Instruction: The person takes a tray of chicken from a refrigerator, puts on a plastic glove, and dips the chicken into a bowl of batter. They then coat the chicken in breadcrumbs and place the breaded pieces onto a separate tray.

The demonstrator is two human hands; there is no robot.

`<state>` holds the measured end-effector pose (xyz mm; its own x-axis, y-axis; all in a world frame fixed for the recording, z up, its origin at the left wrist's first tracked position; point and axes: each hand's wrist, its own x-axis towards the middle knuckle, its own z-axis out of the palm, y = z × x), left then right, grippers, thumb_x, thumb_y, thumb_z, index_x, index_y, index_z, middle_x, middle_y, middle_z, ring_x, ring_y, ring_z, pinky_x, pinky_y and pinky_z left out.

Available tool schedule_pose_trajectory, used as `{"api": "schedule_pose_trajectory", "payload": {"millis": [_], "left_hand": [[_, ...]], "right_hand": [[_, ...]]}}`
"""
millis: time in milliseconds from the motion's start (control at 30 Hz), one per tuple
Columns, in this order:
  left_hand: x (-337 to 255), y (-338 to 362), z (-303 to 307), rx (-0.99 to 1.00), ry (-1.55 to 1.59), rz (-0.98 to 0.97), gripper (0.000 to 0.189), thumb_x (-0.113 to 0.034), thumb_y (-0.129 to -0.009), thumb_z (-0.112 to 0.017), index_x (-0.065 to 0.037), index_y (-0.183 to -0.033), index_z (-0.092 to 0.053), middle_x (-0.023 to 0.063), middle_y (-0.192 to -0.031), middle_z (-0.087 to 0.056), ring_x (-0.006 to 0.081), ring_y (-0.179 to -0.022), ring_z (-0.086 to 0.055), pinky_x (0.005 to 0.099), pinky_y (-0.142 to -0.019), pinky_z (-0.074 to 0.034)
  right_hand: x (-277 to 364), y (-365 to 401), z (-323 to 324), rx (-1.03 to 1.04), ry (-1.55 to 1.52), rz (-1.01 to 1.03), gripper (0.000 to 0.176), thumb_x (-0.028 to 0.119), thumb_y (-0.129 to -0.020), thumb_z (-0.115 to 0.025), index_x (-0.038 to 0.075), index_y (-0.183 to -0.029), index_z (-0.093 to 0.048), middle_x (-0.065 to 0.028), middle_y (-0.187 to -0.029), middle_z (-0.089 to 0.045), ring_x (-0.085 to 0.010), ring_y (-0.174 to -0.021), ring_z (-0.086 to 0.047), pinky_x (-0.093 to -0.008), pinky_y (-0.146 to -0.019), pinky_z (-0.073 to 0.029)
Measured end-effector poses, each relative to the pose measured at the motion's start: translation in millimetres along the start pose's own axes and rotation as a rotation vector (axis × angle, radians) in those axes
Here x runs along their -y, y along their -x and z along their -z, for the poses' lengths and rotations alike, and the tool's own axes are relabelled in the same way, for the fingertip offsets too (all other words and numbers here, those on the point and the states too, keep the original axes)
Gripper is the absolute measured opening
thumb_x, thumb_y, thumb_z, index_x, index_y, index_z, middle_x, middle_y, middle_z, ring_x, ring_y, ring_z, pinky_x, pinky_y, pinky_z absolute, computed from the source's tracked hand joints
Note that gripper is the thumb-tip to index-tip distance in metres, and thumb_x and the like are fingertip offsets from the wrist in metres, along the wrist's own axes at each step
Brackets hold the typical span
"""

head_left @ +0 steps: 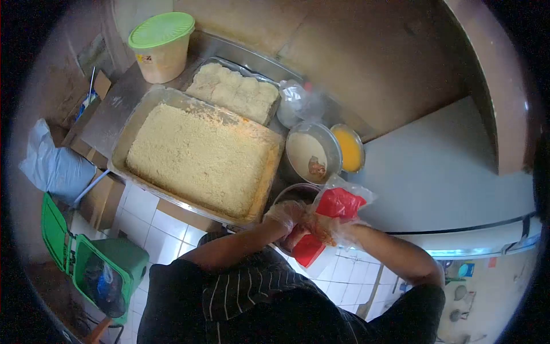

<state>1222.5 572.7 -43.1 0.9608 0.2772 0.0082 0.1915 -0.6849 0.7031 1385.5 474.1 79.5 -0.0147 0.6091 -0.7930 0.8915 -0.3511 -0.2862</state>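
Note:
My left hand [286,214], in a clear plastic glove, reaches over a dark-looking bowl [295,192], close against my right hand. My right hand [344,230], also gloved in clear plastic, is closed around a clear plastic bag with red patches [341,203]. Another red part [307,250] shows below the hands. Something brownish, perhaps food, lies between the hands, but I cannot make out its kind. The left fingers are mostly hidden. Just beyond stands a metal pot [296,150] of pale creamy liquid with a brown piece in it.
A large tray of pale crumbs [197,157] lies left of the hands. Behind it is a smaller tray of coated pieces [232,92], beside a green-lidded tub [165,57]. A bowl of yellow liquid [347,150] is by the pot. A white surface [435,166] extends right; a green bin [117,258] stands on the floor.

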Motion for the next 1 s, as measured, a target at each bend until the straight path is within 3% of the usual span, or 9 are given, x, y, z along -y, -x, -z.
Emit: {"api": "schedule_pose_trajectory", "payload": {"millis": [167, 333, 400, 467, 600, 667, 800, 933, 1000], "left_hand": [[-15, 1, 21, 0.034, -0.1, 0.045, 0.04, -0.018, -0.074, -0.074, -0.006, -0.11, -0.062, 0.0152, -0.098, -0.068, 0.0272, -0.094, -0.067, 0.0378, -0.076, -0.055], [-37, 1, 79, 0.18, 0.531, 0.022, 0.043, -0.029, -0.081, -0.069, -0.004, -0.114, -0.06, 0.0148, -0.099, -0.068, 0.0278, -0.093, -0.066, 0.0402, -0.08, -0.052], [-33, 2, 75, -0.019, 0.235, -0.055, 0.059, -0.041, -0.086, -0.06, -0.006, -0.132, -0.049, 0.022, -0.12, -0.059, 0.0358, -0.108, -0.058, 0.0404, -0.1, -0.041], [-4, 5, 23, -0.375, -0.375, -0.286, 0.056, -0.043, -0.09, -0.055, -0.005, -0.131, -0.05, 0.0246, -0.109, -0.063, 0.0371, -0.103, -0.06, 0.0411, -0.096, -0.044], [-35, 11, 72, -0.1, 0.24, 0.263, 0.041, -0.039, -0.094, -0.05, -0.003, -0.105, -0.065, 0.0226, -0.08, -0.065, 0.0404, -0.077, -0.063, 0.0459, -0.071, -0.05], [-20, 13, 49, -0.278, 0.287, 0.117, 0.041, -0.039, -0.094, -0.05, -0.002, -0.1, -0.066, 0.0234, -0.079, -0.065, 0.0404, -0.077, -0.063, 0.0461, -0.07, -0.051], [-16, 11, 57, -0.29, 0.504, -0.03, 0.043, -0.041, -0.092, -0.054, -0.001, -0.104, -0.063, 0.0244, -0.089, -0.064, 0.0414, -0.087, -0.061, 0.049, -0.08, -0.048], [-26, 12, 75, -0.269, 0.278, 0.156, 0.038, -0.037, -0.094, -0.052, -0.004, -0.107, -0.064, 0.0232, -0.091, -0.065, 0.041, -0.084, -0.063, 0.0481, -0.075, -0.049], [-30, 13, 87, -0.362, 0.41, 0.052, 0.036, -0.035, -0.094, -0.052, -0.004, -0.11, -0.063, 0.0232, -0.095, -0.065, 0.0412, -0.086, -0.062, 0.0483, -0.076, -0.049]], "right_hand": [[-1, 45, 30, 0.065, -0.161, 0.01, 0.038, 0.017, -0.089, -0.057, 0.01, -0.126, -0.05, -0.0038, -0.096, -0.065, -0.0172, -0.075, -0.065, -0.0328, -0.065, -0.055], [-77, 95, 60, -0.141, -1.314, 0.026, 0.038, 0.016, -0.087, -0.061, 0.011, -0.124, -0.05, -0.0045, -0.095, -0.064, -0.0155, -0.072, -0.063, -0.0285, -0.06, -0.054], [-107, 84, 78, -0.281, -1.393, 0.07, 0.034, 0.02, -0.086, -0.065, 0.01, -0.116, -0.053, -0.0047, -0.09, -0.062, -0.0144, -0.07, -0.06, -0.0274, -0.061, -0.053], [-124, 69, 112, -0.437, -1.216, 0.1, 0.034, 0.027, -0.084, -0.07, 0.007, -0.107, -0.055, -0.0045, -0.085, -0.058, -0.0141, -0.071, -0.055, -0.0286, -0.066, -0.051], [-67, 2, 145, -0.642, -1.002, -0.233, 0.025, 0.035, -0.088, -0.06, 0.011, -0.097, -0.063, -0.0017, -0.081, -0.058, -0.0159, -0.067, -0.055, -0.0309, -0.06, -0.046], [-68, -49, 141, -0.616, -0.29, -0.288, 0.025, 0.034, -0.087, -0.059, 0.011, -0.097, -0.064, -0.0026, -0.078, -0.059, -0.0169, -0.069, -0.056, -0.0314, -0.061, -0.047], [-77, -122, 132, -0.432, -0.099, -0.014, 0.036, 0.035, -0.089, -0.056, 0.009, -0.114, -0.06, -0.012, -0.098, -0.061, -0.021, -0.086, -0.06, -0.0347, -0.074, -0.05], [-38, -84, 129, -0.757, 0.445, 0.236, 0.045, 0.032, -0.09, -0.054, 0.01, -0.129, -0.051, -0.0154, -0.114, -0.057, -0.0229, -0.104, -0.056, -0.0342, -0.084, -0.049], [-43, -65, 116, -0.962, -0.082, 0.049, 0.044, 0.033, -0.089, -0.06, 0.011, -0.125, -0.051, -0.0101, -0.113, -0.057, -0.0252, -0.095, -0.058, -0.0369, -0.074, -0.051]]}}
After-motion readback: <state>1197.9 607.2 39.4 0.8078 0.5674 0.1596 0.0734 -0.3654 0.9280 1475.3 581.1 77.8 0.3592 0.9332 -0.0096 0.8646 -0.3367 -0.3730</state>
